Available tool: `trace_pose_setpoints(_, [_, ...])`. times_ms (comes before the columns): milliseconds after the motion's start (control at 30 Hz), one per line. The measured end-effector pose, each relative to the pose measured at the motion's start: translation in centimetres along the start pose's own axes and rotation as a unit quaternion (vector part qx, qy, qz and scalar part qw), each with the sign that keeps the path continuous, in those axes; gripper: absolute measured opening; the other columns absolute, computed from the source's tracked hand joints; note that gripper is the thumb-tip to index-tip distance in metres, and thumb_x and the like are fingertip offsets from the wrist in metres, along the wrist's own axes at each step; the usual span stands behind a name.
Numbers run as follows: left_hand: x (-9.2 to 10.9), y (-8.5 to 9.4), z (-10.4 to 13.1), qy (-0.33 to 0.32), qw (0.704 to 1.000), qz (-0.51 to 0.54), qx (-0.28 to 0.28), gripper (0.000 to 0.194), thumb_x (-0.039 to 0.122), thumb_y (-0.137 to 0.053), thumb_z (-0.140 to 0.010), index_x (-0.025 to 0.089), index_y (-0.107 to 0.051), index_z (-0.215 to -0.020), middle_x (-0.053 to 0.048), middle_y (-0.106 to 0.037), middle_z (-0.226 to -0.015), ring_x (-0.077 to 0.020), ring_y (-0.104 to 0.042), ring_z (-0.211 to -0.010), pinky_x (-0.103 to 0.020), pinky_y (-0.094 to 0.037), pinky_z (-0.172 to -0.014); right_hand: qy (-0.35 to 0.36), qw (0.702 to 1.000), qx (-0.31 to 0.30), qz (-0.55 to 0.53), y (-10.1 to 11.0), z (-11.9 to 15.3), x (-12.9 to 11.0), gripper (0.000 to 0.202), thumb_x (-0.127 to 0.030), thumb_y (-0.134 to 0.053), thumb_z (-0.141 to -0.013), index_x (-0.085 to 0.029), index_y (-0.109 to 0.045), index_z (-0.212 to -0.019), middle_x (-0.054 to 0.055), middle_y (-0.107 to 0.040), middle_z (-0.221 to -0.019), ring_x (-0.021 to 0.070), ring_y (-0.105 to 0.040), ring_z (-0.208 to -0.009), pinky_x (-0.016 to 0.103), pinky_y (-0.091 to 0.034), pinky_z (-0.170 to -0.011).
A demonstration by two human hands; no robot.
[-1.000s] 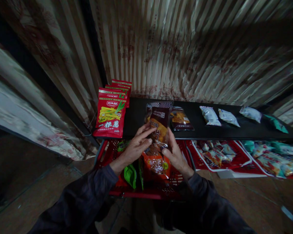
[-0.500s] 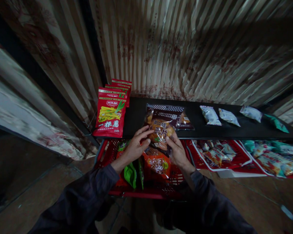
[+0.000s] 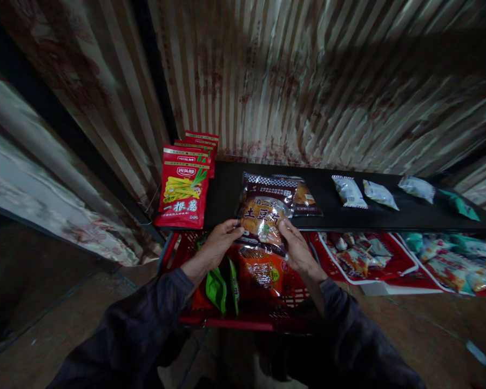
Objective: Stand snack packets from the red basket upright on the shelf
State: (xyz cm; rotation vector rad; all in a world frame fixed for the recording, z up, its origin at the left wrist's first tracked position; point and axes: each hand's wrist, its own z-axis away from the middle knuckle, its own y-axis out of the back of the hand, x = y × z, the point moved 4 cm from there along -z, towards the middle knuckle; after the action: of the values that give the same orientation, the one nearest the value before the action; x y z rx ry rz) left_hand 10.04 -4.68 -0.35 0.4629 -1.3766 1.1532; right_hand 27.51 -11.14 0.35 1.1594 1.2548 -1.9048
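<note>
A brown and clear snack bag is held face up at the front edge of the black shelf. My left hand pinches its lower left edge. On the other side, my right hand grips the lower right edge, thumb on the front. A second brown bag lies on the shelf just behind it to the right. Below my hands is a red basket with an orange bag and a green packet inside.
Red snack bags stand layered at the shelf's left end. Small white packets and a teal packet lie to the right. More red baskets of snacks are under the shelf. A striped curtain hangs behind.
My left hand has moved off the bag's front to its left edge. The bag has shifted slightly left and lies straighter, showing more of the bag behind it.
</note>
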Motion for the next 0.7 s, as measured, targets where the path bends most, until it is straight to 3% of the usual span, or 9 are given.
trace_pose_setpoints(133, [0.0, 0.4, -0.2, -0.01, 0.999, 0.02, 0.035, 0.035, 0.031, -0.081, -0.067, 0.014, -0.068, -0.094, -0.004, -0.07, -0.088, -0.0147, -0.064, -0.077, -0.027, -0.051, -0.073, -0.007, 0.999, -0.052, 0.006, -0.4, 0.1, -0.1, 0.045, -0.042, -0.083, -0.069, -0.029, -0.069, -0.111, 0.0, -0.076, -0.102, 0.0212, -0.071, -0.095, 0.036, -0.059, -0.086])
trace_pose_setpoints(333, [0.3, 0.9, -0.5, -0.049, 0.994, 0.005, 0.096, 0.029, 0.027, -0.079, -0.067, 0.015, -0.068, -0.091, -0.005, -0.071, -0.093, -0.0171, -0.066, -0.086, -0.031, -0.052, -0.083, -0.02, 0.996, -0.085, 0.033, -0.3, -0.1, 0.2, 0.072, -0.029, -0.085, -0.066, -0.038, -0.057, -0.132, -0.001, -0.075, -0.108, 0.0198, -0.071, -0.096, 0.039, -0.058, -0.087])
trace_pose_setpoints(700, [0.6, 1.3, -0.9, -0.076, 0.99, -0.053, 0.109, 0.018, 0.021, -0.07, -0.073, 0.017, -0.065, -0.09, -0.005, -0.073, -0.093, -0.019, -0.068, -0.09, -0.035, -0.051, -0.089, -0.013, 0.999, -0.027, 0.038, -0.3, -0.9, 0.7, 0.068, -0.034, -0.087, -0.062, -0.032, -0.062, -0.126, 0.0, -0.077, -0.096, 0.0212, -0.073, -0.089, 0.038, -0.059, -0.082])
